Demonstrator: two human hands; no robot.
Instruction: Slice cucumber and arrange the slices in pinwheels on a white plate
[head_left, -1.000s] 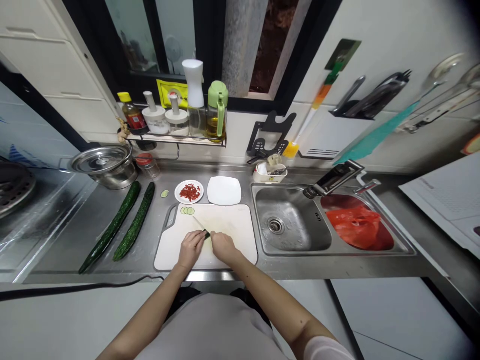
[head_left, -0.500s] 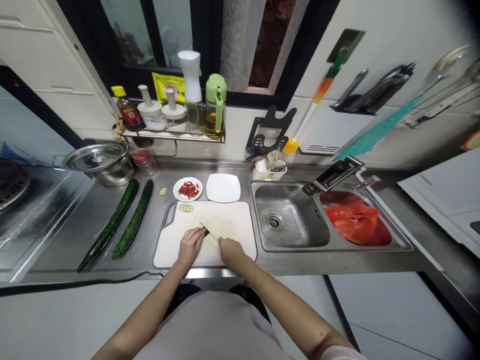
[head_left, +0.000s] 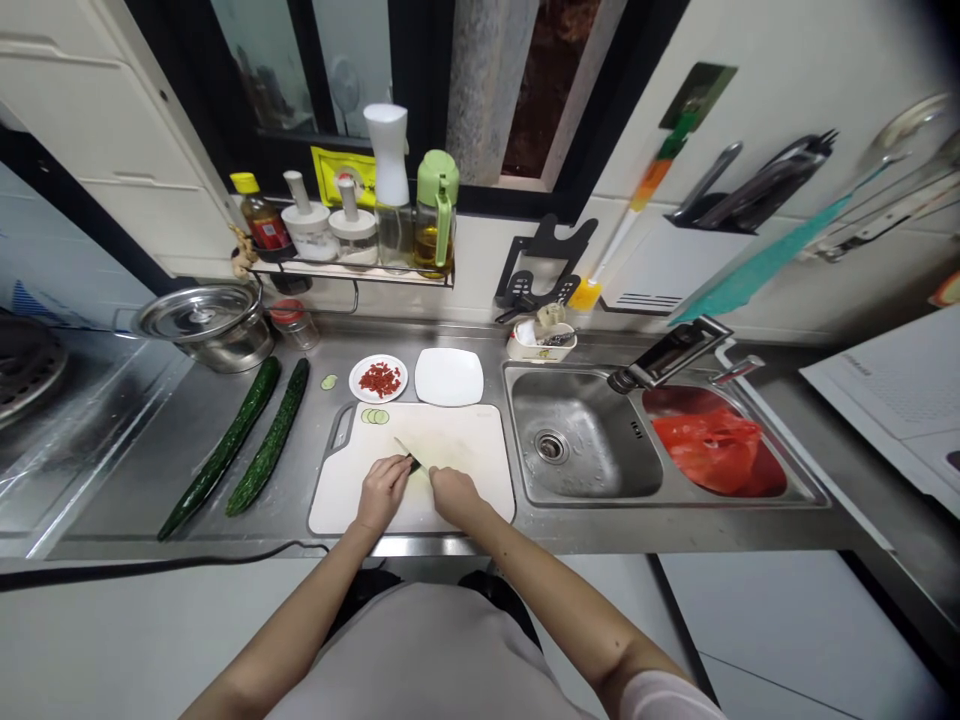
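"Can anything be read?"
"No word for certain; the yellow-capped bottle (head_left: 260,215) carries a red label (head_left: 274,236), its print too small; the cutting board (head_left: 461,440) has a faint mark (head_left: 484,413) near its far right corner, illegible."
"And the white panel (head_left: 892,395) at far right?"
"A line of dark print (head_left: 855,366); blurred too."

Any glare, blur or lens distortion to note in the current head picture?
Head view, left: glare streaks on the steel counter and pot lid. Head view, right: hanging utensils look stretched and soft, with a dark corner above. Head view, centre: the knife blade is thin and pale against the white board.
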